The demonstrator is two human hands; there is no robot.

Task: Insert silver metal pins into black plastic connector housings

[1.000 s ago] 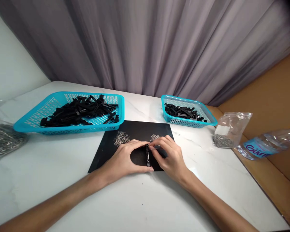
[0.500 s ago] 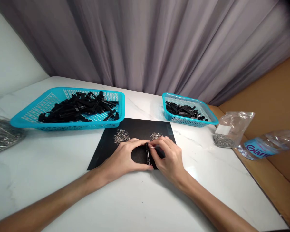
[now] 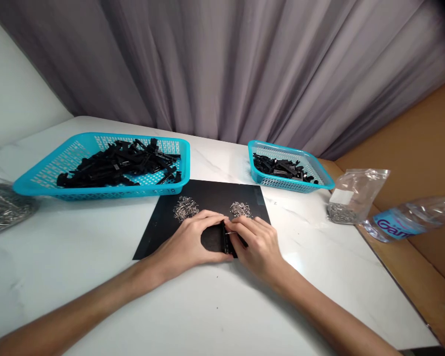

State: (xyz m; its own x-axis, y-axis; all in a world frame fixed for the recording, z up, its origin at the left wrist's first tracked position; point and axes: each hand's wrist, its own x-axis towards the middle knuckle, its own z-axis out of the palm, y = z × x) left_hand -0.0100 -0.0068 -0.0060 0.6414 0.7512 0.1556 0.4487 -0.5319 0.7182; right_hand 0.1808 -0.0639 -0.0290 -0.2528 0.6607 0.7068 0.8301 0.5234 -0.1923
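My left hand (image 3: 190,238) grips a narrow black plastic part (image 3: 225,241) by its two ends, between thumb and fingers. The part stands lengthwise away from me over a black mat (image 3: 152,232). At its right side, my right hand (image 3: 258,243) is closed, pinching a thin silvery metal pin (image 3: 230,233) that points at the part. Whether the pin's tip is inside the part I cannot make out. Beyond my hands lie two heaps of small metal pieces, a left heap (image 3: 186,208) and a right heap (image 3: 241,209).
A large blue basket (image 3: 104,192) of black parts stands at the left, a smaller blue basket (image 3: 292,186) of them at the right. Clear bags of metal pieces lie at far left (image 3: 7,207) and right (image 3: 343,210). A plastic bottle (image 3: 411,220) lies beyond the right bag.
My right hand's fingers have shifted slightly along the black part, and more of the right heap shows. My left hand keeps its hold.
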